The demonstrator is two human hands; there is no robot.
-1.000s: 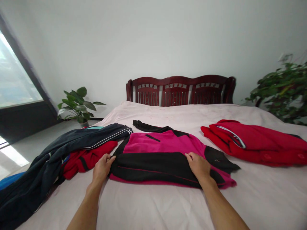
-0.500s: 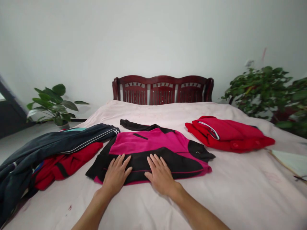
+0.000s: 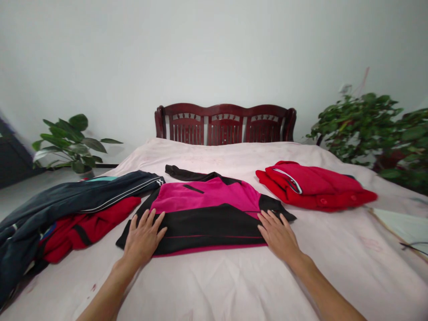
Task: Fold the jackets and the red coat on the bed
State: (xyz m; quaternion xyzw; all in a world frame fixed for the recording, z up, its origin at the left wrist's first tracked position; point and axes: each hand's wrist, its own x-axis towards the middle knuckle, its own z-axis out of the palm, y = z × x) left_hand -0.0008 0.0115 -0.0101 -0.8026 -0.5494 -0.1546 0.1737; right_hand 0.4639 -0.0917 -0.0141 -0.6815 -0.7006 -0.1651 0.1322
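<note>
A magenta and black long-sleeved top [image 3: 203,218] lies on the pale pink bedsheet [image 3: 207,285], with its near black part folded over. One black sleeve stretches out on its far side. My left hand [image 3: 143,234] rests flat on the top's left end, fingers spread. Over at the right end, my right hand [image 3: 277,234] lies palm down with its fingers apart, touching the black fabric. Neither hand grips the cloth.
Dark blue trousers [image 3: 67,200] with white stripes lie over a red garment [image 3: 90,227] on the left. Folded red clothes [image 3: 317,187] are stacked at the right. A wooden headboard [image 3: 225,125] and potted plants [image 3: 70,142] stand behind.
My hands have slid apart across the top, the left one to the left end and the right one to the right end. The near edge of the top looks straighter.
</note>
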